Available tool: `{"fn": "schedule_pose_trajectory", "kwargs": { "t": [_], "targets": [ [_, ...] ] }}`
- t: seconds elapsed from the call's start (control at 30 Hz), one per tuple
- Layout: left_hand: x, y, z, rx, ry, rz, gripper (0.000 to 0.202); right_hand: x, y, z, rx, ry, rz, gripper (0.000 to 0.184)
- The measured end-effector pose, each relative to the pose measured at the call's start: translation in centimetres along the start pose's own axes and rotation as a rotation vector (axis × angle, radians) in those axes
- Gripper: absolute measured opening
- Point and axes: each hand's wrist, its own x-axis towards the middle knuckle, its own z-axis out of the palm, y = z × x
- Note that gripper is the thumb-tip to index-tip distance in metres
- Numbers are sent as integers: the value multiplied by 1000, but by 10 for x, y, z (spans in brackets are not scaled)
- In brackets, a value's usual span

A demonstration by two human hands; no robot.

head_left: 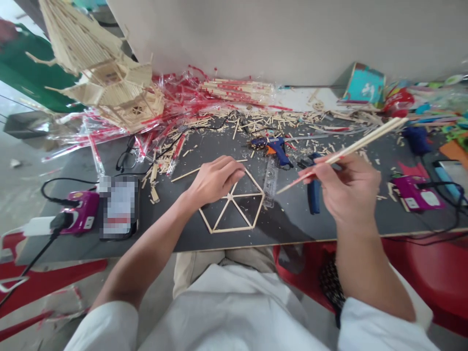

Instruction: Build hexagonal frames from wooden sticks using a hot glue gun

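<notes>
My right hand [347, 187] is raised over the right part of the table, its fingers closed round a few pale wooden chopsticks [369, 139]. One thin end points down to the left, and the thick ends stick up to the right. My left hand [219, 178] has curled fingers and lies over the upper left of a hexagonal stick frame [233, 228] with spokes meeting in the middle. Whatever its fingertips pinch is hidden. A clear ruler [270, 183] lies at the frame's right. Dark blue-handled cutters [313, 195] rest beneath my right hand.
Behind lie a blue glue gun [276, 146], scattered stick offcuts [270, 119] and wrapped chopsticks [237, 91]. A wooden pagoda model [120, 92] stands back left. A phone [120, 209] and purple power adapters [81, 209] with cables flank the work area.
</notes>
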Motion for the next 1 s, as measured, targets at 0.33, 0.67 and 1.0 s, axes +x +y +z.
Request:
{"fn": "schedule_pose_trajectory", "kwargs": {
  "t": [0.33,0.67,1.0],
  "targets": [
    [3,11,-5,-67,-115,-196,46,42,12,75,70,-56,-86,41],
    [5,-29,-38,289,-3,-391,32,89,55,0,96,397,-21,54],
    [43,-115,-71,292,578,-789,43,72,44,24,66,410,-108,46]
  ]
}}
